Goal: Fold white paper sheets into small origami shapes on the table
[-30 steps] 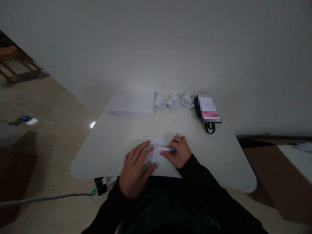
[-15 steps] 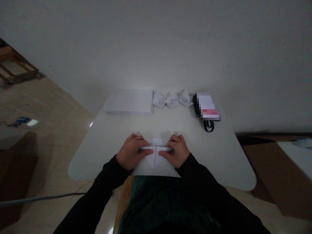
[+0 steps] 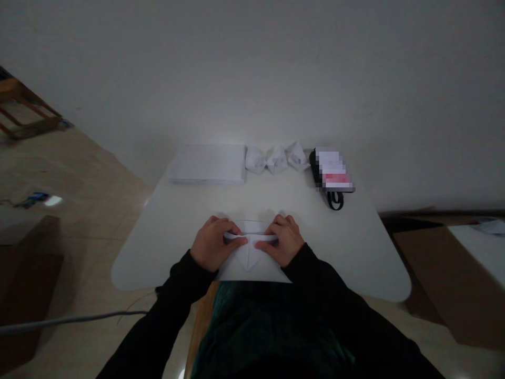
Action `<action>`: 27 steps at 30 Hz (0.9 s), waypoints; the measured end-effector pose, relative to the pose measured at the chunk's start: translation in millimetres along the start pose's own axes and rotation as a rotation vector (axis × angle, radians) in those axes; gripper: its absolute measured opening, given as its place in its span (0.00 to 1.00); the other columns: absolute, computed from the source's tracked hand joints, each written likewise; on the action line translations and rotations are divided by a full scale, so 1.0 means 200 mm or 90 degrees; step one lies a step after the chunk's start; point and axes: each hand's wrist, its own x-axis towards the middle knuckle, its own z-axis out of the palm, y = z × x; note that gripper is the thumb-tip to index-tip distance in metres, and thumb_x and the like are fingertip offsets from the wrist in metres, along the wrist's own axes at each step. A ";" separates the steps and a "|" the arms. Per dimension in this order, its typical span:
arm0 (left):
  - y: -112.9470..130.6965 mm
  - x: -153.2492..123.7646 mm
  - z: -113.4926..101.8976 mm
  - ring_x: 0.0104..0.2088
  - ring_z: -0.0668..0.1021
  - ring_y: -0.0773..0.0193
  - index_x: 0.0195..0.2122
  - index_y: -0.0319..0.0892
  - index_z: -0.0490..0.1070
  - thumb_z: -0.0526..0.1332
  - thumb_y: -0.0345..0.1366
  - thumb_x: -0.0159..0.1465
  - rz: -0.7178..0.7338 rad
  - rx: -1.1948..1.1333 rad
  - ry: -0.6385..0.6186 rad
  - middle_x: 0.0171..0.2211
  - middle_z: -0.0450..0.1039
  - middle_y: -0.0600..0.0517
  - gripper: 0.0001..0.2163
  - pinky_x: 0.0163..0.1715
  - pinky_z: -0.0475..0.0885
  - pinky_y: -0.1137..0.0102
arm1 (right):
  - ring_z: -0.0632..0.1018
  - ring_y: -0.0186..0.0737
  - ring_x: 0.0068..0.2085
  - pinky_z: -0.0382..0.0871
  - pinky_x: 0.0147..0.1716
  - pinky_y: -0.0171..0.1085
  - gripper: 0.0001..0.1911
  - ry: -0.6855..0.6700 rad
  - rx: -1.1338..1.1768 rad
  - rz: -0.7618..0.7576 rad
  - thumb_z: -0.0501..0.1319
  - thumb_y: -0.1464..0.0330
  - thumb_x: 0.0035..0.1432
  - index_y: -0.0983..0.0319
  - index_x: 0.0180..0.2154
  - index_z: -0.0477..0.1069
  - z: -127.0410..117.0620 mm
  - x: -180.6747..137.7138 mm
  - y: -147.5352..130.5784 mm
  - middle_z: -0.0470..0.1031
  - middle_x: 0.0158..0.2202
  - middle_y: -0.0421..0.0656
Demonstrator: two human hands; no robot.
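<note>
A partly folded white sheet of paper lies on the white table near its front edge, with two flaps meeting in a point toward me. My left hand rests curled on its left side, fingers pinching the top fold. My right hand mirrors it on the right side, fingers pressed on the same folded strip. Both index fingertips almost meet at the middle of the paper.
At the table's far edge lie a stack of white paper, three small folded paper figures and a black device with a strap. A brown box stands at right; a grey cable runs across the floor at left.
My left hand went from lying flat on the paper to a curled pinch on the fold's left side. Both hands then drew the fold slightly up and inward.
</note>
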 end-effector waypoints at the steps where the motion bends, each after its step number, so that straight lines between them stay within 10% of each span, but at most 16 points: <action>1: 0.00 0.00 0.00 0.29 0.72 0.63 0.25 0.42 0.72 0.63 0.40 0.53 0.001 0.005 -0.004 0.27 0.74 0.52 0.07 0.35 0.66 0.68 | 0.64 0.42 0.33 0.54 0.32 0.38 0.15 -0.003 -0.001 0.001 0.68 0.63 0.40 0.63 0.30 0.70 0.00 0.00 0.00 0.68 0.30 0.43; 5: 0.01 0.01 -0.01 0.30 0.72 0.63 0.25 0.41 0.72 0.63 0.40 0.52 -0.010 0.025 -0.019 0.27 0.74 0.52 0.07 0.34 0.66 0.68 | 0.64 0.41 0.33 0.51 0.32 0.36 0.23 -0.014 0.000 -0.011 0.68 0.63 0.42 0.59 0.42 0.66 -0.02 0.00 -0.02 0.69 0.31 0.40; 27: 0.05 0.02 0.00 0.35 0.72 0.57 0.26 0.42 0.72 0.60 0.44 0.54 -0.072 0.119 -0.039 0.30 0.75 0.52 0.10 0.36 0.62 0.63 | 0.64 0.44 0.39 0.53 0.36 0.41 0.11 0.071 0.033 -0.070 0.68 0.64 0.44 0.52 0.34 0.76 0.02 -0.04 0.00 0.71 0.35 0.42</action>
